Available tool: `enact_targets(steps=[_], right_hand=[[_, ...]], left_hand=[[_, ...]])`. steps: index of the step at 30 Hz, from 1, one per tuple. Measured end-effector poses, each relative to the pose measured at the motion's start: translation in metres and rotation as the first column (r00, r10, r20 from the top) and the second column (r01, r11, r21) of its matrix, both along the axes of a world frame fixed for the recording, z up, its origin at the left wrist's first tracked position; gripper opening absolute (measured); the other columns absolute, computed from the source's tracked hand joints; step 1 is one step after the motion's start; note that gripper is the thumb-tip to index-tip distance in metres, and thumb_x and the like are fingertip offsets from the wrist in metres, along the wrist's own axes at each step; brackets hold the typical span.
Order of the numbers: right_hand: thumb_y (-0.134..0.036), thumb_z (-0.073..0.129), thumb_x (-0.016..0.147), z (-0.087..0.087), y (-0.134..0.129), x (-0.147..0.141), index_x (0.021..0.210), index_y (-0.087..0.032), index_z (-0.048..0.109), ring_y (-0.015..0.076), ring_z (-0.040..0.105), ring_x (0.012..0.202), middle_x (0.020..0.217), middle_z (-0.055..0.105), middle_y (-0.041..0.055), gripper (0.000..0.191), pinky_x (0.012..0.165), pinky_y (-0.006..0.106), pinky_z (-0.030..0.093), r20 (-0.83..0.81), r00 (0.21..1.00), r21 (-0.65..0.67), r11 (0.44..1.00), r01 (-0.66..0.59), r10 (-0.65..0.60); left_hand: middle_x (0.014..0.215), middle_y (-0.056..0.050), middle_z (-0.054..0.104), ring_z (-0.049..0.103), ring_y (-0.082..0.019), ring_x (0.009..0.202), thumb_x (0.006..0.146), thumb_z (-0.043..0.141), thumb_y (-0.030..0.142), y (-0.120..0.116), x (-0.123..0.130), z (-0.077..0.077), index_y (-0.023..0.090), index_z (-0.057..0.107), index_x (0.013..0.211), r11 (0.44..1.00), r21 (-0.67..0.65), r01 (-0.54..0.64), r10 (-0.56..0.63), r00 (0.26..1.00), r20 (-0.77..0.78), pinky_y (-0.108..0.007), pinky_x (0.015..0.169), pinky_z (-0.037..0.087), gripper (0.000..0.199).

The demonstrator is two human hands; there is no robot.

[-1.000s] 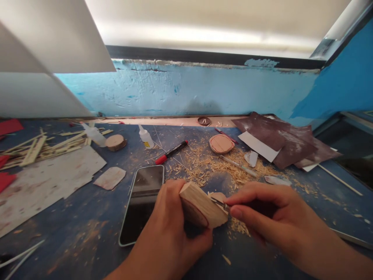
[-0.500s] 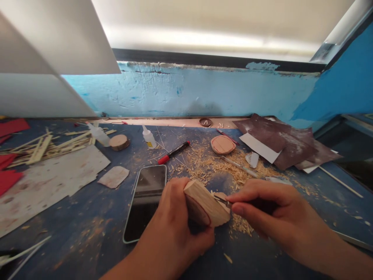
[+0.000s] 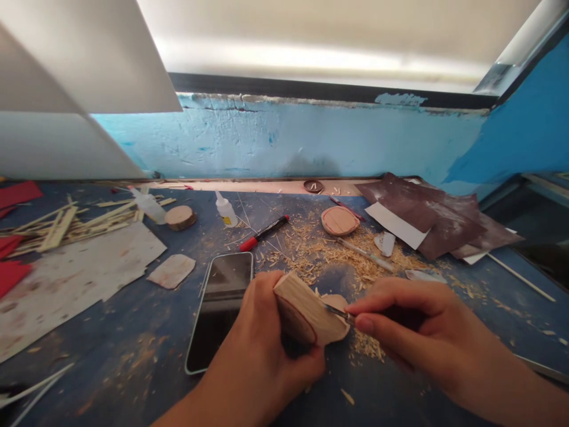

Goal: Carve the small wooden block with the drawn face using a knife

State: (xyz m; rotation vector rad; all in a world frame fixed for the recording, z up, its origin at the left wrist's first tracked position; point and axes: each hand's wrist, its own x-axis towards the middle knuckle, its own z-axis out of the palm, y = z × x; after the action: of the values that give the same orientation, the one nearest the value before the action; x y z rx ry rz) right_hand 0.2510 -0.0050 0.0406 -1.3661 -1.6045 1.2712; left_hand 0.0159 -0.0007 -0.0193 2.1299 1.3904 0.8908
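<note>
Head camera view: my left hand point(image 3: 267, 332) is closed around a block of pale wood point(image 3: 313, 308), fingers over its top end and thumb at its lower edge, so that the block sits tilted in front of me, just above the blue table point(image 3: 151, 320). A dark red line curves along the shaded face nearest my palm. My right hand point(image 3: 413, 332) is closed in a pinch, thumb and forefinger gripping a slim metal tool point(image 3: 341, 312) whose tip lies at the block's right side; how deep it bites, I cannot tell. Just left of my left hand lies a phone point(image 3: 217, 314), screen up, with a red and black marker point(image 3: 264, 233) beyond it. Wood shavings point(image 3: 306, 252) are scattered behind the block, and past them rests a rounded wooden piece point(image 3: 340, 220) with a red outline. Dark brown sheets point(image 3: 427, 207) are piled at the far right.
</note>
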Motion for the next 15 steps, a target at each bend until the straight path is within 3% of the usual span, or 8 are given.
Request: enact_targets(steps=[4, 11, 15], right_hand=[[-0.043, 0.079, 0.09, -0.0008, -0.0004, 0.0014, 0.092, -0.029, 0.086, 0.0102, 0.055, 0.056, 0.077, 0.075, 0.0023, 0.016, 0.045, 0.021, 0.039, 0.038, 0.999, 0.028, 1.0, -0.007, 0.006], [-0.044, 0.077, 0.091, -0.0025, -0.0048, 0.0041, 0.092, -0.029, 0.085, 0.0087, 0.04, 0.044, 0.054, 0.055, -0.0027, 0.017, 0.036, 0.021, 0.025, -0.005, 1.0, -0.029, 0.999, -0.026, 0.026], [-0.042, 0.076, 0.092, -0.0021, -0.0038, 0.0008, 0.095, -0.03, 0.085, 0.008, 0.043, 0.043, 0.059, 0.062, -0.0021, 0.015, 0.035, 0.021, 0.029, -0.008, 1.0, 0.017, 1.0, -0.009, 0.009]], left_hand=[[0.109, -0.002, 0.054, 0.063, -0.021, 0.09, 0.072, 0.075, 0.017, 0.0007, 0.0003, -0.0009, 0.03, 0.03, 0.132, 1.0, -0.012, 0.003, -0.003, 1.0, -0.001, -0.039, 0.077, 0.058, 0.077], [0.112, -0.003, 0.054, 0.064, -0.022, 0.092, 0.072, 0.076, 0.018, 0.0006, 0.0002, -0.0002, 0.03, 0.031, 0.132, 1.0, -0.011, -0.012, 0.011, 1.0, -0.005, -0.04, 0.078, 0.058, 0.076], [0.116, -0.006, 0.052, 0.063, -0.025, 0.1, 0.073, 0.076, 0.018, -0.0011, 0.0014, -0.002, 0.03, 0.03, 0.134, 0.998, 0.062, 0.006, -0.005, 1.0, -0.026, -0.043, 0.084, 0.058, 0.078]])
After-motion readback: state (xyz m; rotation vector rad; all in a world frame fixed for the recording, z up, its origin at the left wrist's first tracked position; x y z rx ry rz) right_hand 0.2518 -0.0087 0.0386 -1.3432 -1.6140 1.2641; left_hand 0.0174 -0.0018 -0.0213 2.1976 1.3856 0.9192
